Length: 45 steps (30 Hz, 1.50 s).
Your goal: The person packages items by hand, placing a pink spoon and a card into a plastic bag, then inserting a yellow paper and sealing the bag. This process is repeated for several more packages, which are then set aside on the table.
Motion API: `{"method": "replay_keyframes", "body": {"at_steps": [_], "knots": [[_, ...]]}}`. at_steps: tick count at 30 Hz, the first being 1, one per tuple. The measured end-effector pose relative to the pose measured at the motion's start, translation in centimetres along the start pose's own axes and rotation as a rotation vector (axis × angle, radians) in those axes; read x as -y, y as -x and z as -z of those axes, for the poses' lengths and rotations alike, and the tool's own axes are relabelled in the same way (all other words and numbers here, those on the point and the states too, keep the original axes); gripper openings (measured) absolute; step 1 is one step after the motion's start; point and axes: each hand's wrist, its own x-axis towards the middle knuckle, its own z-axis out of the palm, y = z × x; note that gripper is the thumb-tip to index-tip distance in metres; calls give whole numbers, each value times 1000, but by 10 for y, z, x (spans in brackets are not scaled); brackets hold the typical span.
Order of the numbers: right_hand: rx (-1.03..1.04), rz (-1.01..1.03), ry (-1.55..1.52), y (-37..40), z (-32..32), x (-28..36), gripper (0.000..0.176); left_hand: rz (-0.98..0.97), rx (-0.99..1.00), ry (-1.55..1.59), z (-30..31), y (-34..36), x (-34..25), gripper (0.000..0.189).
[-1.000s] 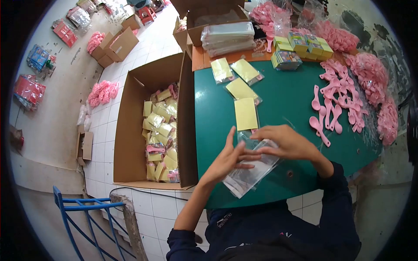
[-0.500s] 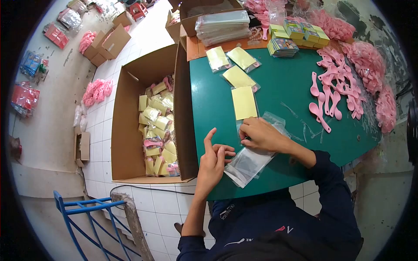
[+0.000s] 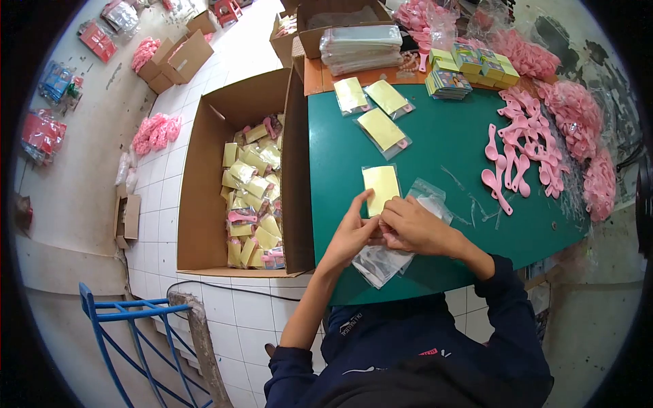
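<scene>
The yellow card packet (image 3: 382,187) was over the near part of the green desk (image 3: 428,153), and I saw the fingers of the left hand (image 3: 349,238) and right hand (image 3: 418,228) clamped together at its lower end, though I could not tell which layer they pinched. I judged that an uneven pull could crease its clear film or drag the loose clear bags (image 3: 381,265) just beneath the hands. Beyond lay three more packets (image 3: 382,129), stray plastic strips (image 3: 484,216) and scattered pink spoons (image 3: 500,194), while the tall carton (image 3: 299,170) walled off the left side.
</scene>
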Motion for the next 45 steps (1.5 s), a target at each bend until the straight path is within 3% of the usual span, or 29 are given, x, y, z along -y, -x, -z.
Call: {"method": "replay_keyframes", "body": {"at_steps": [7,13,16,28,45], "knots": [[19,14,-125,10,5,-10,13,-83,-107,-211,-12,-4,9,61],[56,13,-172,20,10,-18,14,-96,-166,-134,-33,-4,10,62],[97,34,-221,25,19,-16,14,-94,-340,-452,-42,2,-7,61],[39,-22,-174,24,22,-14,24,-68,-224,-458,-41,10,-10,61],[-44,164,230,16,11,1,22,-74,-281,-387,-38,4,-9,64]]}}
